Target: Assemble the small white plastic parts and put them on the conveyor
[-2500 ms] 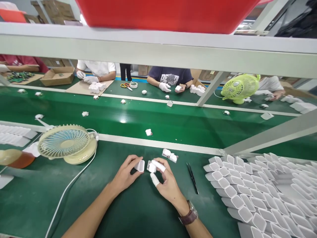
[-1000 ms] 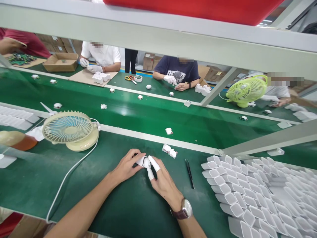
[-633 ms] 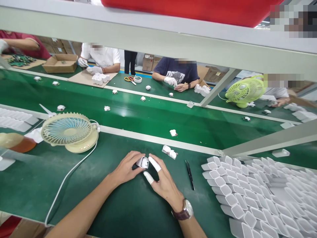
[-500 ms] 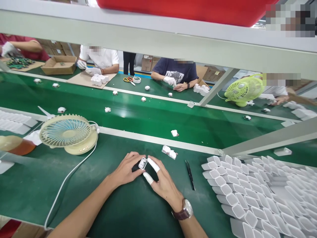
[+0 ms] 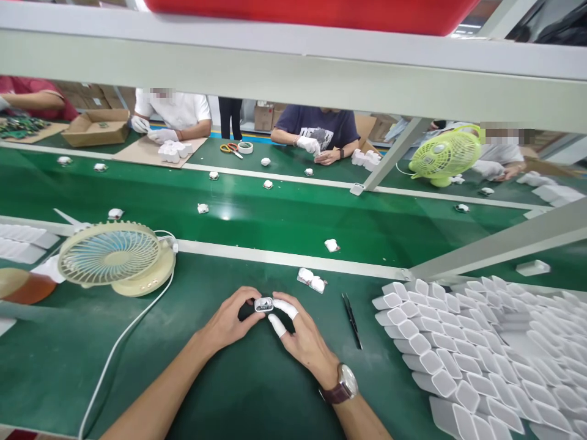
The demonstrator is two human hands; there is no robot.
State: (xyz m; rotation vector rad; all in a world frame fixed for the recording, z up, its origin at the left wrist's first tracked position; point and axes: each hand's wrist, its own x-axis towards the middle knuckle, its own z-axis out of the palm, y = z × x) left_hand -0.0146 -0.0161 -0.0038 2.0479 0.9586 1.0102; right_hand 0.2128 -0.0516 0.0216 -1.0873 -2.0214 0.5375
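Between my hands is a small white plastic casing [image 5: 263,308], its open end facing me with dark and white parts inside. My left hand [image 5: 232,318] grips it from the left between thumb and fingers. White finger cots cover the thumb and index finger of my right hand [image 5: 300,327], whose tips close on the casing's right edge. Just beyond my hands, two white-topped small assemblies [image 5: 312,280] lie side by side on the green table [image 5: 257,379]. Black tweezers [image 5: 351,321] rest to the right of my right hand.
Many white casings [image 5: 443,354] stand packed at the right. At the left are a cream fan [image 5: 114,256], its white cable [image 5: 123,336] and an amber bottle [image 5: 27,286]. A green conveyor belt [image 5: 275,214] carries small assemblies past co-workers opposite. A metal post [image 5: 499,241] slants at the right.
The casing has turned between my fingers, from tilted to lying more level, and its inside shows more. Several assemblies on the belt have shifted right relative to the table.
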